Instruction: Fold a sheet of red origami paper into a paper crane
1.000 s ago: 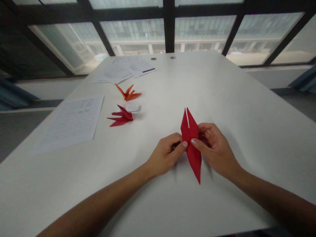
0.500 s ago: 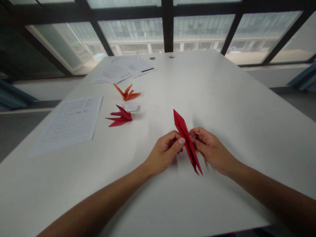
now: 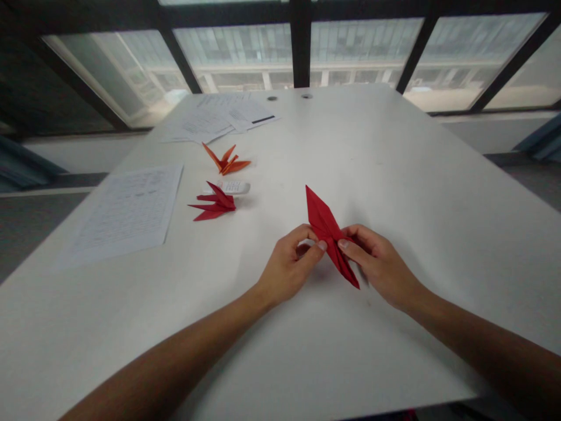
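Note:
A folded piece of red origami paper [image 3: 323, 219] is held above the table between my two hands, one pointed end away from me and the other toward me. My left hand [image 3: 291, 263] pinches its left edge near the middle, thumb on top. On the opposite side, my right hand [image 3: 377, 260] grips it with the thumb pressed on the upper face and the fingers curled beneath. The undersides of the paper and some fingertips are hidden.
On the white table [image 3: 280, 351], a red origami piece [image 3: 214, 204] lies to the left beside a white remote control [image 3: 234, 187]. Behind them sits an orange origami crane [image 3: 225, 162]. A printed sheet [image 3: 131, 210] is at far left, several papers [image 3: 205, 120] toward the window.
The red paper has turned from nearly edge-on to showing a broad flat face. My right thumb has come onto its top, and its near tips have risen slightly.

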Available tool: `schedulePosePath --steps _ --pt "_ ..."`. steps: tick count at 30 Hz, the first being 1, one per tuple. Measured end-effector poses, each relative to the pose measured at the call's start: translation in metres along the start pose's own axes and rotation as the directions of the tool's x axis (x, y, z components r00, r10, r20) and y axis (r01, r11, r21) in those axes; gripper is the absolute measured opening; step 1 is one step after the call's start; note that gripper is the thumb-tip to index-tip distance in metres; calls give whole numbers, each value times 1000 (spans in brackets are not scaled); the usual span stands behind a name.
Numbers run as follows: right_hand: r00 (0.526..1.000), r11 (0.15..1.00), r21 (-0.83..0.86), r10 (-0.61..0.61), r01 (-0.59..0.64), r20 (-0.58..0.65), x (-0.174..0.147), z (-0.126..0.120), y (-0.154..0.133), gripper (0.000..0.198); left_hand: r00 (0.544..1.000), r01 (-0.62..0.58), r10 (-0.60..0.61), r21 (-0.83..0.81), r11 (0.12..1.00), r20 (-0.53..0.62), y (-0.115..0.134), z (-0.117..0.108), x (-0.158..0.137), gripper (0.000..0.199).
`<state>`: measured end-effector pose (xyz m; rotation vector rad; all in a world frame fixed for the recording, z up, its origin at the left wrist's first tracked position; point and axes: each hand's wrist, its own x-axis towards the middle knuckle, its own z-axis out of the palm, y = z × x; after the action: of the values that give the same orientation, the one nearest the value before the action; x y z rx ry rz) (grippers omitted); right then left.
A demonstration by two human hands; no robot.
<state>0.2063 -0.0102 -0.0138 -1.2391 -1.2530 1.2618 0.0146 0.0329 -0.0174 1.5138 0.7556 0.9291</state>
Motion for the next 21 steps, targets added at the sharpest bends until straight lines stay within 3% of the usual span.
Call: schedulePosePath --steps 9,12,16,21 --pt "999 990 137 -8 12 -33 2 2 4 20 995 15 -19 -44 999 -94 0 2 2 20" --pt "999 981 192 -21 27 -34 2 2 4 25 992 31 -46 -128 991 -117 0 3 2 19" --pt "998 960 272 50 -60 45 2 2 4 35 988 62 -95 -259 964 -118 -1 5 3 29" --pt "977 936 306 128 -176 170 2 4 5 21 997 52 -66 -237 970 -50 -2 4 0 31"
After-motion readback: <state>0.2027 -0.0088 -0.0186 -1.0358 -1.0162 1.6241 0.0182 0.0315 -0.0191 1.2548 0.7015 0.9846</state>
